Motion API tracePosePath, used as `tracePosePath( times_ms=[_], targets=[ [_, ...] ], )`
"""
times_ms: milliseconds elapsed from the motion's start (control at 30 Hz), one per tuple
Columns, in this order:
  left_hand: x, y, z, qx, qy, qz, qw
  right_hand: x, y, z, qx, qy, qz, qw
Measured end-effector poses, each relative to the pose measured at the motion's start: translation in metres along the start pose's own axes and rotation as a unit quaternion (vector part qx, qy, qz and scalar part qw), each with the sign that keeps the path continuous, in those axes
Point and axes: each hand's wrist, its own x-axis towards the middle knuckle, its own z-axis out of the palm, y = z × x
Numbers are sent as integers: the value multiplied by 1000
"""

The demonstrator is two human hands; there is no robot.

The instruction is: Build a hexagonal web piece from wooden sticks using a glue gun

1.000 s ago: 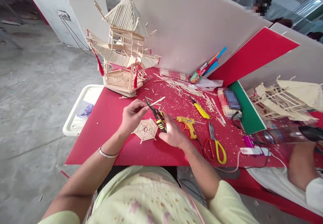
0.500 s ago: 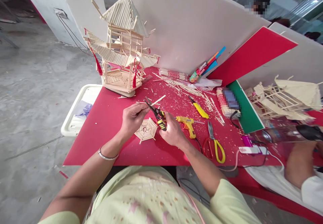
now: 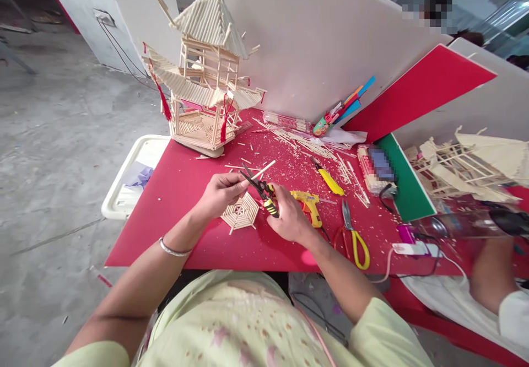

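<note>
My left hand [image 3: 221,194] pinches a thin wooden stick [image 3: 266,168], which slants up to the right past the tool. My right hand [image 3: 288,212] is wrapped around pliers [image 3: 270,207] with black and yellow grips. Their long dark jaws are parted around or beside the stick; I cannot tell whether they touch it. Under my hands on the red table [image 3: 165,224] lies a flat hexagonal panel [image 3: 239,212] of wooden sticks, partly covered by my left fingers. A yellow glue gun [image 3: 308,204] rests just beyond my right hand.
A stick-built pagoda [image 3: 206,91] with red tassels stands back left. Loose sticks [image 3: 306,144], a yellow utility knife [image 3: 329,181] and scissors [image 3: 351,235] lie to the right. A second stick model [image 3: 467,163] and another person's arm [image 3: 494,270] are at far right.
The view has shifted slightly. My left hand and the stick sit a little to the right in the picture, and the pliers' jaws look slightly wider apart.
</note>
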Motion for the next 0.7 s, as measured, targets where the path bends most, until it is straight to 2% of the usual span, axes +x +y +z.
tracePosePath(
  times_ms=[233, 467, 600, 700],
  targets=[
    [-1, 0, -1, -21, -19, -17, 999, -4, -5, -5, -6, -11, 1, 1000],
    [-2, 3, -2, -109, -71, -89, 987, -5, -4, -11, 9, -31, -32, 999],
    [-1, 3, -2, -129, -98, -124, 979, -8, -5, -12, -8, -28, -18, 999],
    [-2, 2, 0, -129, -93, -123, 980, -10, -6, -9, -26, -19, -2, 999]
  ],
)
